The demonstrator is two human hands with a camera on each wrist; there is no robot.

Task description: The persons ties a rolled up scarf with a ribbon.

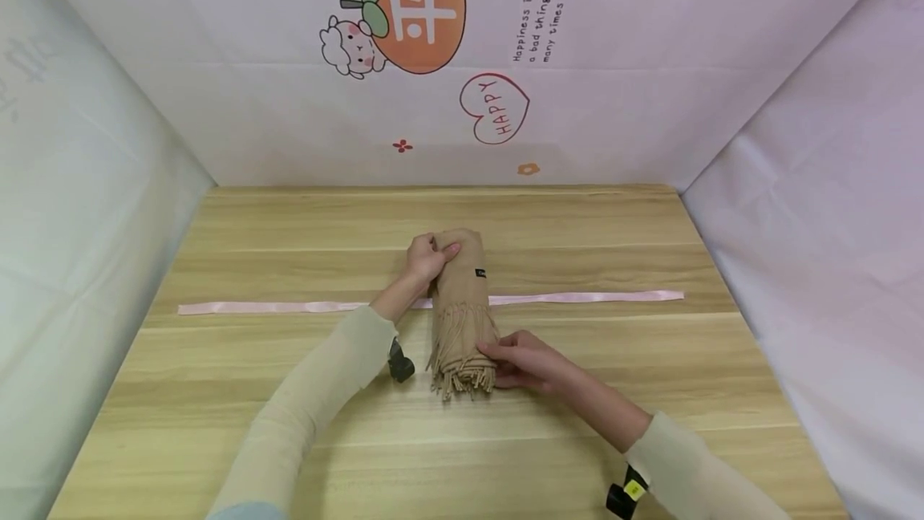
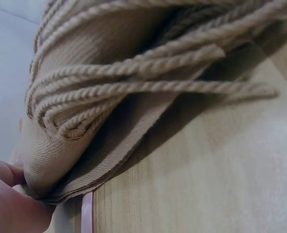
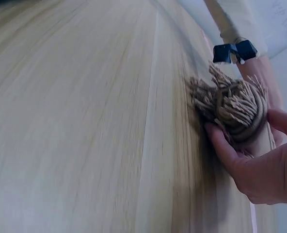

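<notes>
A tan scarf (image 1: 462,287), rolled into a bundle with a fringed end towards the person, lies across a pink ribbon (image 1: 585,297) in the head view. My left hand (image 1: 426,257) grips the far part of the roll at its left side, thumb on top. At the fringed end my right hand (image 1: 527,361) holds the roll from the right, its thumb and fingers around the side. Twisted fringe cords (image 2: 109,87) fill much of the left wrist view. The rolled, spiral end of the fringe (image 3: 238,107) shows in the right wrist view.
The wooden table (image 1: 346,456) is closed in by a white printed cloth (image 1: 613,119) at the back and white cloth at both sides. The ribbon stretches left and right beyond the scarf. A black wrist camera (image 1: 401,361) sits under the left sleeve.
</notes>
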